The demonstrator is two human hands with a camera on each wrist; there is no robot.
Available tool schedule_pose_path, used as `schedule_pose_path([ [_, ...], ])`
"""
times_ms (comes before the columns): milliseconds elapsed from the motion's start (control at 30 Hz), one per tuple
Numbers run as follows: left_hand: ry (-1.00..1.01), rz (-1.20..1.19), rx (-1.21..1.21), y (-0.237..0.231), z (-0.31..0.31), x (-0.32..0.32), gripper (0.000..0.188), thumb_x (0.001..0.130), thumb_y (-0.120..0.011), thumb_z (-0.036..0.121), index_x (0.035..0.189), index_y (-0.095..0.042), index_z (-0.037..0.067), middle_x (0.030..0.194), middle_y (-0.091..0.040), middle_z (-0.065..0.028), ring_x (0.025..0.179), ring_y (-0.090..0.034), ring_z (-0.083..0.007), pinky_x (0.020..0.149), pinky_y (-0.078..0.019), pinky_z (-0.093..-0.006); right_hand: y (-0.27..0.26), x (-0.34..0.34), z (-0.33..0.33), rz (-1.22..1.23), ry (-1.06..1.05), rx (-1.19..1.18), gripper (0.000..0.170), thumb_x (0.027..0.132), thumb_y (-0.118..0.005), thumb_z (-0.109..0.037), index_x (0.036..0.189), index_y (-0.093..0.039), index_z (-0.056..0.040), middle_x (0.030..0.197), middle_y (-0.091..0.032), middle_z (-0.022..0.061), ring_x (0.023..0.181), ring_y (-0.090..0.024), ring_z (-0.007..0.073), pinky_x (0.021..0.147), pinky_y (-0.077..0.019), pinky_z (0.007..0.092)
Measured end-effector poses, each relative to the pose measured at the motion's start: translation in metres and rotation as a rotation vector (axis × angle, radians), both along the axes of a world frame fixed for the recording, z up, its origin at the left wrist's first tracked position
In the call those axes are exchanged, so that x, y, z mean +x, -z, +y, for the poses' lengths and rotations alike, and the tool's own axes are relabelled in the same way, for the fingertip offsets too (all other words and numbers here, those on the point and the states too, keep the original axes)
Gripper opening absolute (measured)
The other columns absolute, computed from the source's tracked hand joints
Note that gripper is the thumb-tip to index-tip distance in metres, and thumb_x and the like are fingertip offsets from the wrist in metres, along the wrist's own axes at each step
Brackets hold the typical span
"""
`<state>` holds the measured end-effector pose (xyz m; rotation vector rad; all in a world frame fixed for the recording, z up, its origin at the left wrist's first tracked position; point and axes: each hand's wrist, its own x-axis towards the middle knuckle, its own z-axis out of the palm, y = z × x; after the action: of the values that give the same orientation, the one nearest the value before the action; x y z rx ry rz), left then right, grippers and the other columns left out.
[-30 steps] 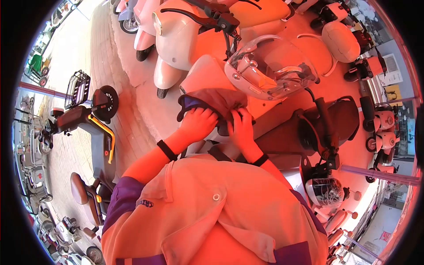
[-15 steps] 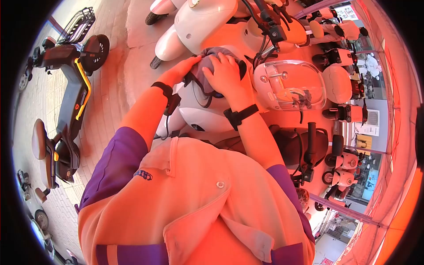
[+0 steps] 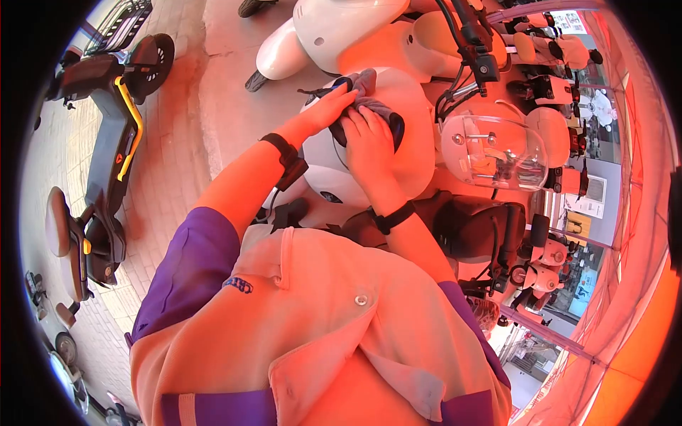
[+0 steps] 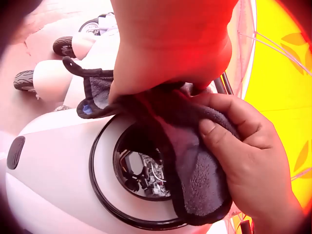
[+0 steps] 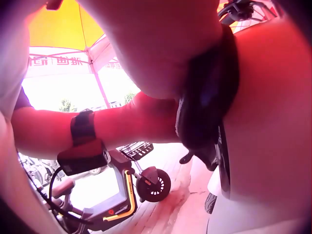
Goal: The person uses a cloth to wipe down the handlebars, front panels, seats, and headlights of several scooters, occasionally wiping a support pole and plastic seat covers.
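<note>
The left hand [image 3: 323,113] now lies farther right, nearer the right hand [image 3: 369,145], the dark-grey, black-edged fleecy cloth [image 4: 202,195] bunched.

A red-pink light colours much of the head view. Toward twelve o'clock there, the cloth [image 3: 364,84] looks dark grey-purple; in the left wrist view it is grey with a black border, and at its nine o'clock side sits a small blue spot [image 4: 87,108]. The scooter body [image 4: 48,165] under it is whitish, with a black ring [image 4: 104,207] toward six o'clock. In the head view, between nine and ten o'clock, the other scooter [image 3: 106,153] is black with a bright yellow bar [image 3: 139,128], beside brick-patterned paving [image 3: 170,142]. The shirt [image 3: 206,334] appears peach, with purple sleeves [image 3: 195,248] and dark blue lettering [image 3: 239,285]. The wrist straps [image 3: 280,145] are black. Toward three o'clock in the left wrist view, the canopy [image 4: 273,97] is yellow with orange leaf-like shapes.
</note>
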<state>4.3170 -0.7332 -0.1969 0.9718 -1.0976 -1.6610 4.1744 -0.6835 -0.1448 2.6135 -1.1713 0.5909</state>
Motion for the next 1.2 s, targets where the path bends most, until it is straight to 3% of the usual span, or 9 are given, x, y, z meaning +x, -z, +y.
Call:
schedule_pose_path([
  [200,0.052,0.396,0.446,0.043,-0.021,-0.012,0.056,0.099,-0.045,0.048,0.135,-0.047,0.007,0.127,-0.057,-0.0094,0.115,-0.053,-0.0201,0.100,-0.0405,-0.0330,0.027,0.038,-0.003,0.392,0.215,0.051,0.028,0.080,-0.056,-0.014,0.105,-0.065,-0.0035,0.128,-0.058,0.0123,0.110,-0.059,0.0274,0.093,-0.0479,0.0381],
  [233,0.002,0.416,0.481,0.037,-0.012,-0.010,0.055,0.099,-0.045,0.049,0.136,-0.047,0.008,0.127,-0.057,-0.0095,0.115,-0.053,-0.0209,0.100,-0.0409,-0.0338,0.035,0.040,0.005,0.405,0.317,0.275,0.031,0.080,-0.056,-0.014,0.108,-0.063,-0.0022,0.133,-0.053,0.0137,0.110,-0.058,0.0254,0.090,-0.0489,0.0356],
  [400,-0.095,0.742,0.362,0.089,0.039,-0.021,0.046,0.101,-0.046,0.033,0.140,-0.039,0.010,0.136,-0.050,-0.0084,0.125,-0.047,-0.0250,0.109,-0.0357,-0.0414,0.078,0.006,0.063,0.313,0.234,0.124,0.034,0.080,-0.056,-0.014,0.112,-0.059,-0.0034,0.132,-0.054,0.0141,0.110,-0.057,0.0247,0.086,-0.0486,0.0344],
  [467,-0.124,0.766,0.622,0.094,0.060,-0.013,0.040,0.100,-0.047,0.032,0.134,-0.045,0.010,0.130,-0.054,-0.0088,0.118,-0.051,-0.0259,0.105,-0.0383,-0.0449,0.070,0.004,0.081,0.352,0.278,0.268,0.032,0.080,-0.056,-0.014,0.110,-0.060,-0.0050,0.126,-0.057,0.0126,0.105,-0.058,0.0248,0.086,-0.0478,0.0355],
  [633,0.120,0.729,0.907,0.048,0.100,-0.022,0.042,0.099,-0.043,0.040,0.125,-0.051,0.008,0.121,-0.059,-0.0083,0.108,-0.057,-0.0252,0.095,-0.0430,-0.0446,0.000,0.006,0.100,0.427,0.337,0.568,0.023,0.079,-0.056,-0.013,0.100,-0.064,-0.0083,0.102,-0.064,0.0043,0.099,-0.059,0.0244,0.086,-0.0463,0.0374],
  [767,0.284,1.060,0.851,-0.003,0.118,-0.039,0.046,0.096,-0.045,0.037,0.129,-0.049,0.005,0.126,-0.058,-0.0103,0.111,-0.057,-0.0254,0.092,-0.0452,-0.0419,-0.034,-0.032,0.102,-0.033,0.274,0.117,0.021,0.076,-0.058,-0.010,0.096,-0.065,-0.0103,0.101,-0.062,0.0030,0.098,-0.058,0.0249,0.084,-0.0446,0.0382],
  [867,0.388,1.019,0.754,-0.022,0.125,-0.043,0.043,0.094,-0.043,0.027,0.130,-0.047,0.003,0.134,-0.052,-0.0119,0.124,-0.051,-0.0269,0.102,-0.0425,-0.0453,-0.020,-0.073,0.104,-0.035,0.462,0.084,0.025,0.074,-0.061,-0.008,0.099,-0.062,-0.0097,0.104,-0.058,0.0073,0.101,-0.055,0.0295,0.084,-0.0447,0.0396],
  [1100,0.236,0.402,0.712,-0.002,0.147,-0.117,0.036,0.090,-0.053,0.011,0.125,-0.049,0.003,0.114,-0.056,-0.0090,0.106,-0.056,-0.0217,0.091,-0.0457,-0.0402,0.086,-0.132,0.143,-0.300,0.741,0.242,0.047,0.072,-0.070,-0.019,0.113,-0.050,-0.0071,0.109,-0.049,0.0194,0.102,-0.049,0.0392,0.086,-0.0454,0.0436],
  [1200,0.228,0.089,-0.096,-0.009,0.146,-0.152,0.032,0.087,-0.058,0.009,0.118,-0.054,0.005,0.109,-0.056,-0.0131,0.101,-0.055,-0.0278,0.085,-0.0468,-0.0388,0.053,-0.139,0.137,-0.808,0.631,0.101,0.046,0.073,-0.070,-0.016,0.112,-0.049,-0.0019,0.106,-0.049,0.0203,0.099,-0.048,0.0404,0.083,-0.0447,0.0452],
])
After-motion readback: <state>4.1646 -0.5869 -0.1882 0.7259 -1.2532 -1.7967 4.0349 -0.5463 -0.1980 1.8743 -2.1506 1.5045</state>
